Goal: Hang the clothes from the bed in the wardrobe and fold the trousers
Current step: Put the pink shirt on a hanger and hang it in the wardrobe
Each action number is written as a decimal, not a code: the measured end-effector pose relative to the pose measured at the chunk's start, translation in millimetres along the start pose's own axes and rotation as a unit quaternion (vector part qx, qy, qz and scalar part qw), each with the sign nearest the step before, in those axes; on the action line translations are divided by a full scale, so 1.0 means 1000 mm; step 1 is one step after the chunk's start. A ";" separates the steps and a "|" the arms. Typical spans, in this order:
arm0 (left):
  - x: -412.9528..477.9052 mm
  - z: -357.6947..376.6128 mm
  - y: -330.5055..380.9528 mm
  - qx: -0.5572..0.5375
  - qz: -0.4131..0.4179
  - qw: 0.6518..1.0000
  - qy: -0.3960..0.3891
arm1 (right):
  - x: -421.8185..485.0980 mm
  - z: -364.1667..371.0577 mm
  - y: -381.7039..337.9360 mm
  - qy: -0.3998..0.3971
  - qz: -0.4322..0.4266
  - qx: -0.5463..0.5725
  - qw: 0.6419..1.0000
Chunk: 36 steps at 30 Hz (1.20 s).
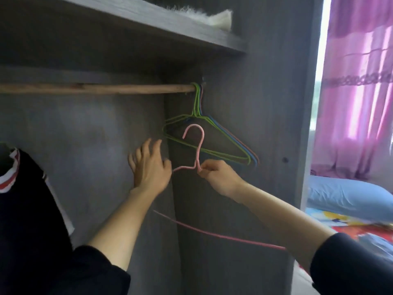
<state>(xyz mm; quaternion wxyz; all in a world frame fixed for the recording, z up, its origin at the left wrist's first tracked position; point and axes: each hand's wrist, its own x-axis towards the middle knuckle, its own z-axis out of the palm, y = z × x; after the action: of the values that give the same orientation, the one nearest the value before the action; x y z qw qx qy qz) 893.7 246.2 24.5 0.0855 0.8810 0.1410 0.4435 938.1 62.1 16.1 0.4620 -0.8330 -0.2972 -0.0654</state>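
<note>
Right grip (217, 177) pinching pink hanger (194, 125) at its neck, hook upright above, left grip (148, 167) spread wide beside

left hand (150, 169): raised, fingers spread | right hand (214, 177): fingers pinch pink hanger (201, 143)

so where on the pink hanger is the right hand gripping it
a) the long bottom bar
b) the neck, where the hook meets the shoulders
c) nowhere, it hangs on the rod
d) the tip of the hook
b: the right hand pinches the pink hanger at its neck, with the hook standing free above the fingers and the bottom bar running below the forearm.
</note>
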 end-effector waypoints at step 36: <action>-0.515 0.195 0.634 -0.259 0.195 0.763 -0.559 | -0.590 -0.442 0.398 0.244 0.473 -0.057 0.844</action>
<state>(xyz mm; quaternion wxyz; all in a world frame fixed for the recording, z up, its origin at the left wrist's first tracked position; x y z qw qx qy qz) 868.0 -525.7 -306.0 0.2854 0.9257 -0.2271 -0.1004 751.7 -709.4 -251.3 0.4461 -0.8545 0.2600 -0.0571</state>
